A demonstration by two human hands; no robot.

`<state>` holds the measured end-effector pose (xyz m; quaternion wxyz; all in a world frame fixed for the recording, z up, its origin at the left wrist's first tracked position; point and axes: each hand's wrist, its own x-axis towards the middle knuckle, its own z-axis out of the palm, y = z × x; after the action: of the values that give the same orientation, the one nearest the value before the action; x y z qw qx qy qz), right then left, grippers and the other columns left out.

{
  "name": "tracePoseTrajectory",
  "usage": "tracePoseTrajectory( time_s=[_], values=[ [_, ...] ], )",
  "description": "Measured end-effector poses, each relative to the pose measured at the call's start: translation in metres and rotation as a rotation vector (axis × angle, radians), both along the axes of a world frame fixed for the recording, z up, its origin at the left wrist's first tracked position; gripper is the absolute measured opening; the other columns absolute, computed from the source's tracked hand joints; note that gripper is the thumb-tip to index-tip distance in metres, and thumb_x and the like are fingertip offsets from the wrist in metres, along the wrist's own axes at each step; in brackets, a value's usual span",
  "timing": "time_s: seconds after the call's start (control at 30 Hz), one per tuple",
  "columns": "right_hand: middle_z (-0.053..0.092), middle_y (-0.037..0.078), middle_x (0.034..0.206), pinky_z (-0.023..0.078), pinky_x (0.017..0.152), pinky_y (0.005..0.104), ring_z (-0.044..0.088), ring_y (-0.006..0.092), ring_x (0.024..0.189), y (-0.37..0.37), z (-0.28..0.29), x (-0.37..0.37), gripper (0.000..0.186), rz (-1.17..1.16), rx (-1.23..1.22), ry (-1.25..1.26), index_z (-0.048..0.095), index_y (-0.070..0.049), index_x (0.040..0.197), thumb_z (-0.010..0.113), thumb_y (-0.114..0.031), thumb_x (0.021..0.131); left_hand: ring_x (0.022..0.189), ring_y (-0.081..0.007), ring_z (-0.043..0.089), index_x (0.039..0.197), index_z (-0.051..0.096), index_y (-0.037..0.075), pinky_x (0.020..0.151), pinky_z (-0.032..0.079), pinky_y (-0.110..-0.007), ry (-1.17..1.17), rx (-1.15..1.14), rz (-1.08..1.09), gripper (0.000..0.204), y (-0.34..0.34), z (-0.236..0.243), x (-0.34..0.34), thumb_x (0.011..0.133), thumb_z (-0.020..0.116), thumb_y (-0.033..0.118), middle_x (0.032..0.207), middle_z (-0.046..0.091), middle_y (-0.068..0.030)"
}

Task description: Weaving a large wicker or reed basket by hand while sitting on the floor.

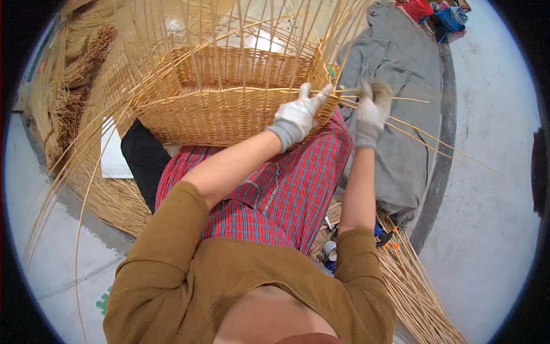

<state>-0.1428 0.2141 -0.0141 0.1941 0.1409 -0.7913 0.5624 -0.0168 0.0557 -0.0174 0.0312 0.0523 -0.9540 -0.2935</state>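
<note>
A honey-coloured wicker basket [212, 117] rests across my lap, with tall upright stakes rising from its rim and loose rods trailing from both ends. My left hand [298, 113], in a white glove with a grey cuff, grips the rim near the right corner, thumb and finger raised against the weave. Just beyond that corner, my gloved right hand [372, 112] is closed around rods that stick out to the right. It is slightly blurred, and its fingers are partly hidden. Several long rods [424, 135] extend past it.
Bundles of rods lie on the floor at left [114, 198] and lower right [415, 281]. A grey cloth [395, 155] spreads at my right. Darker brush-like stalks [80, 86] stand at far left. Red and blue items [432, 14] sit at the far right.
</note>
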Motion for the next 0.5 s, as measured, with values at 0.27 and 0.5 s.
tracePoseTrajectory(
  time_s=[0.27, 0.5],
  values=[
    [0.053, 0.004, 0.075, 0.058, 0.075, 0.0401, 0.055, 0.0179, 0.066, 0.06, -0.014, -0.066, 0.036, -0.12, -0.727, -0.481, 0.046, -0.013, 0.132, 0.052, -0.012, 0.097, 0.081, -0.0372, 0.071, 0.151, 0.026, 0.048, 0.069, 0.059, -0.046, -0.158, -0.217, -0.09, 0.072, 0.012, -0.009, -0.029, 0.094, 0.049, 0.01, 0.147, 0.038, -0.0313],
    [0.072, 0.01, 0.103, 0.049, 0.095, 0.0335, 0.066, 0.0212, 0.101, -0.001, 0.009, 0.09, 0.04, 0.342, -0.148, -0.017, 0.06, -0.003, 0.126, 0.064, 0.001, 0.086, 0.099, -0.0344, 0.069, 0.153, 0.025, 0.04, 0.092, 0.054, -0.046, -0.042, 0.123, -0.08, 0.079, 0.028, -0.015, -0.014, 0.087, 0.066, 0.032, 0.159, 0.019, -0.0244]
  ],
)
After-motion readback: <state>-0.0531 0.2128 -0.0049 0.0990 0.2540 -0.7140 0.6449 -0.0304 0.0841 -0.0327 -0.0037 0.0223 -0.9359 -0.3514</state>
